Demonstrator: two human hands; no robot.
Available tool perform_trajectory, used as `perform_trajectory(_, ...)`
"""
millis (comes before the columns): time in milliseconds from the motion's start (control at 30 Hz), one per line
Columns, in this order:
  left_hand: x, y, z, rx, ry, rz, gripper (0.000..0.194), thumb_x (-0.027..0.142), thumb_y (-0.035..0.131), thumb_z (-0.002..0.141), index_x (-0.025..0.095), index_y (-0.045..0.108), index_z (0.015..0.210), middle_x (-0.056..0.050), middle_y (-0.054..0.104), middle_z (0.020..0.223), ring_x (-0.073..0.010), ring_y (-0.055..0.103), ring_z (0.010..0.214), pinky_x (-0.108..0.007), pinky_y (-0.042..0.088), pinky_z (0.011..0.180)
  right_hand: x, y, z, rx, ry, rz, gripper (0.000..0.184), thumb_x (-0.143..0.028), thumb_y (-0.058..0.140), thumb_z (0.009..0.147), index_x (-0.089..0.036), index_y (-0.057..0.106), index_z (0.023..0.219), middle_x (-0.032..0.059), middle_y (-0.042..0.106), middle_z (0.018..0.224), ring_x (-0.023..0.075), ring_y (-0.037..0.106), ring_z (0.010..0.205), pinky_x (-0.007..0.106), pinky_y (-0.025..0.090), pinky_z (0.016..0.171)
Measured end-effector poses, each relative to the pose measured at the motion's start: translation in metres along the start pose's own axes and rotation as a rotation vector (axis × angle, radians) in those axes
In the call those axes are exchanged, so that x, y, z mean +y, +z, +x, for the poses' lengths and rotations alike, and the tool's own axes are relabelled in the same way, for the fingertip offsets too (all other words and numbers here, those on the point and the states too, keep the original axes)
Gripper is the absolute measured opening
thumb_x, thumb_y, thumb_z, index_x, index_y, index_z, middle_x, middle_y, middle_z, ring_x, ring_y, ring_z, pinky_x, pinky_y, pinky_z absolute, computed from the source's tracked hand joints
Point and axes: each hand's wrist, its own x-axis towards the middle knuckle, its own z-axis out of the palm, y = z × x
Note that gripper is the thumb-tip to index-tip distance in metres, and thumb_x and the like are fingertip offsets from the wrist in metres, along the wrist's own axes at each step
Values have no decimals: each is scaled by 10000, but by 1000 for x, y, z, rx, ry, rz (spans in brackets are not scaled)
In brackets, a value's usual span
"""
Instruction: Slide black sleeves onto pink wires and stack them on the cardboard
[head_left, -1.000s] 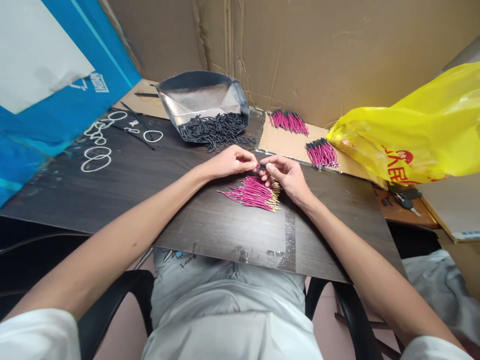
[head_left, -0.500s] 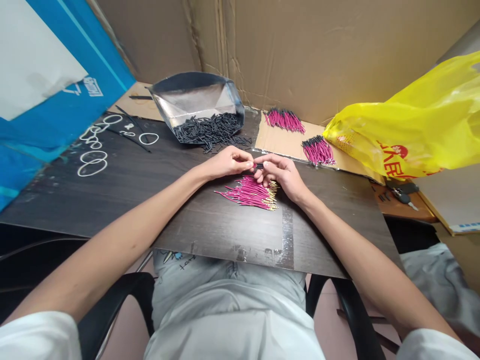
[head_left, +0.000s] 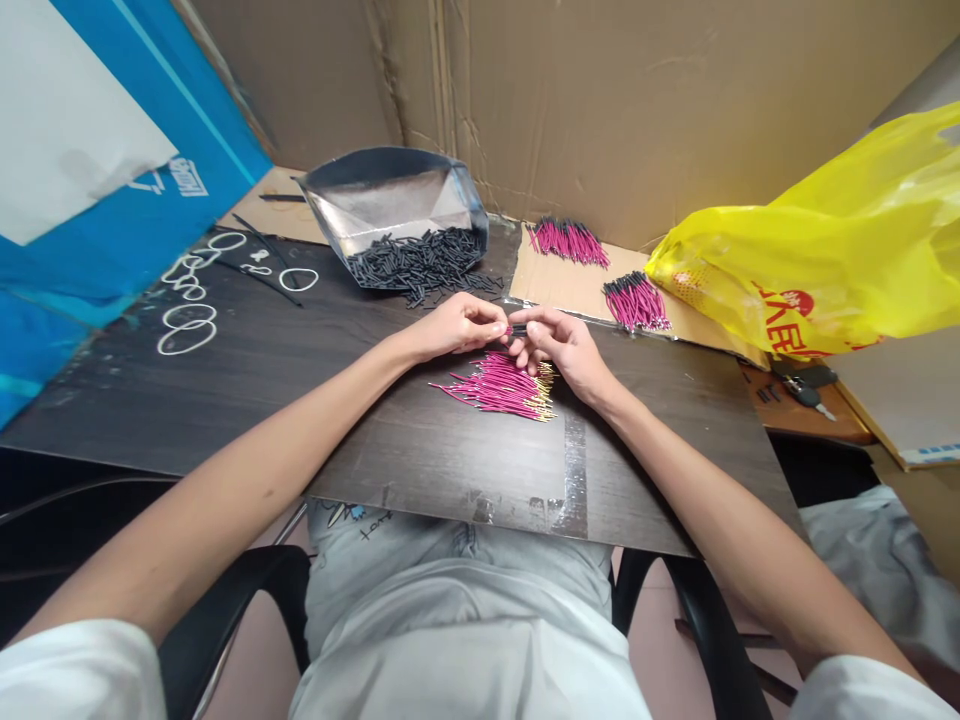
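My left hand (head_left: 459, 326) and my right hand (head_left: 564, 348) meet fingertip to fingertip above a loose pile of pink wires with gold ends (head_left: 501, 386) on the dark board (head_left: 360, 440). Between the pinched fingers sits a small pink wire with a short black tube (head_left: 516, 331) on it. Both hands are closed in a pinch. Beyond them a silver foil bag (head_left: 390, 205) spills several short black tubes (head_left: 420, 262).
Two bundles of pink wires with black ends (head_left: 568, 241) (head_left: 636, 301) lie on a cardboard sheet at the back right. A yellow plastic bag (head_left: 825, 260) fills the right side. White rubber rings (head_left: 187, 330) lie at the left, by a blue box (head_left: 112, 200). Cardboard walls stand behind.
The view has shifted slightly; my hands stay together over the pile, with the fingers working the small piece. Nothing else has moved.
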Motion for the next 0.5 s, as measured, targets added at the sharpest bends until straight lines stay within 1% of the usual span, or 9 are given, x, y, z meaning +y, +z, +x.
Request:
perform_trajectory(133, 1, 1, 0, -2, -3, -9, 250, 332, 706, 893, 117, 675, 770, 26, 450, 527, -54, 329, 430, -213, 197, 426, 1, 0, 0, 12, 10, -39, 413, -531, 709, 901, -188, 634, 1119, 21, 714, 820, 118, 664, 668, 238, 504, 562)
perform_trajectory(300, 1, 0, 2, 6, 7, -7, 259, 345, 695, 908, 119, 680, 782, 20, 475, 543, -55, 349, 424, -206, 219, 413, -2, 0, 0, 11, 27, 19, 383, -523, 689, 917, -192, 639, 1102, 19, 718, 814, 121, 668, 658, 242, 501, 560)
perform_trajectory(400, 0, 0, 2, 14, 22, -5, 253, 347, 695, 907, 119, 689, 797, 19, 486, 547, -55, 359, 419, -204, 232, 408, -3, 0, 0, 12, 29, 32, 391, -532, 677, 926, -195, 643, 1122, 17, 718, 829, 118, 669, 660, 240, 501, 562)
perform_trajectory(500, 0, 0, 2, 22, 35, -8, 255, 349, 696, 904, 118, 689, 797, 17, 492, 546, -58, 367, 420, -205, 241, 410, -2, 0, -1, 6, 10, 18, 414, -527, 709, 907, -193, 633, 1141, 15, 715, 833, 117, 666, 661, 235, 497, 556)
